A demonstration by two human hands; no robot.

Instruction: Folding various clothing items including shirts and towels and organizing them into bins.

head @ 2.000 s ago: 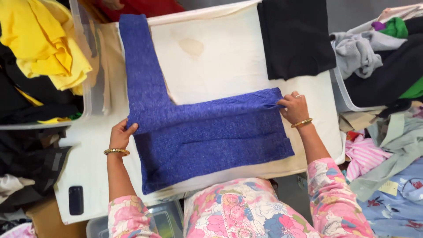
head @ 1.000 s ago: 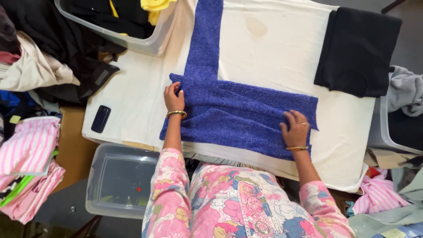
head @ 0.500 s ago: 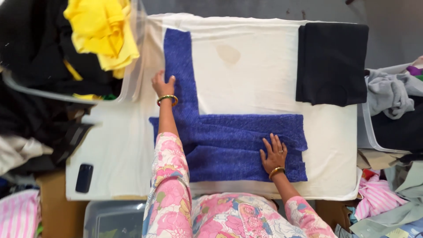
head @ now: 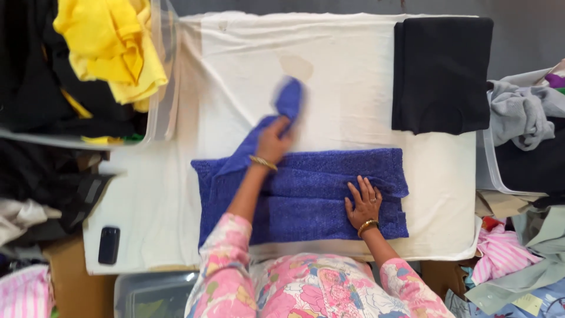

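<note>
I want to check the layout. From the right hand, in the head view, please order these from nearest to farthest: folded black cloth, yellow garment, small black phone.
From the right hand, resting on the blue garment:
1. Folded black cloth, up at the table's far right corner.
2. Small black phone, near the table's left front edge.
3. Yellow garment, in the bin at far left.

head view | overhead, facing straight down | near | table (head: pixel 353 76)

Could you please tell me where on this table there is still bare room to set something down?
Bare white cloth lies between the yellow clothes and the black folded garment, above the blue sweater. A smaller patch sits left of the sweater, above the phone. The middle is crowded: left hand grips a sleeve, right hand presses down.
</note>
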